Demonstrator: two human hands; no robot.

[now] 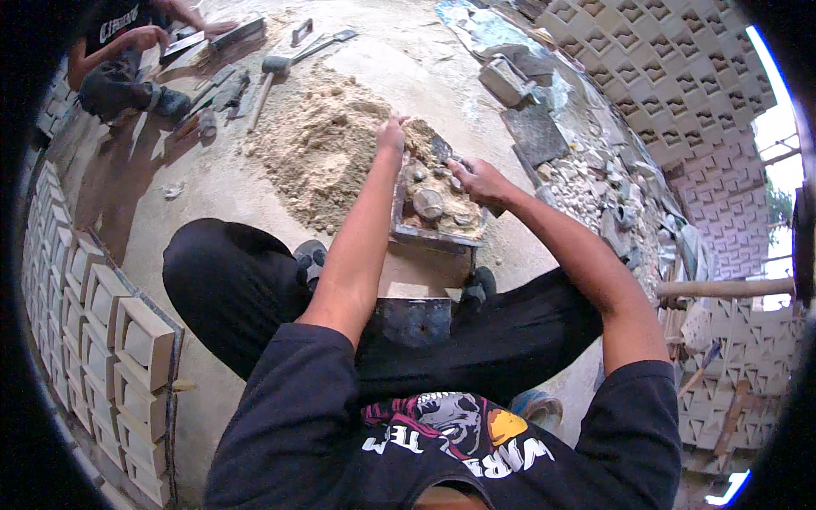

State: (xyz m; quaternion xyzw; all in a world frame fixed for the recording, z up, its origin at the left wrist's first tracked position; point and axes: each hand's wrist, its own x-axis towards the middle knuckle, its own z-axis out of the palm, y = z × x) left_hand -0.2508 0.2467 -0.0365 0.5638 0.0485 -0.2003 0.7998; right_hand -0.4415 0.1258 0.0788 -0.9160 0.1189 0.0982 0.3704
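Between my legs on the ground stands a box-shaped mould (435, 232) with dark edges, partly filled with damp tan sand mix and set with several round metal-looking pieces, the largest a round knob (427, 204). My right hand (481, 181) is closed round the handle of a small trowel (441, 148), whose dark blade lies against the sand at the mould's far end. My left hand (391, 136) is closed at the far left corner of the mould, beside a heap of sand (319, 144). What its fingers grip is hidden.
Dark metal plate (414, 322) lies near my lap. A mallet (272, 68) and a shovel-like tool (331, 40) rest beyond the heap. Finished blocks (140, 340) are stacked left; rubble (586, 183) and a dark slab (535, 134) lie right. Another person (123, 64) works at far left.
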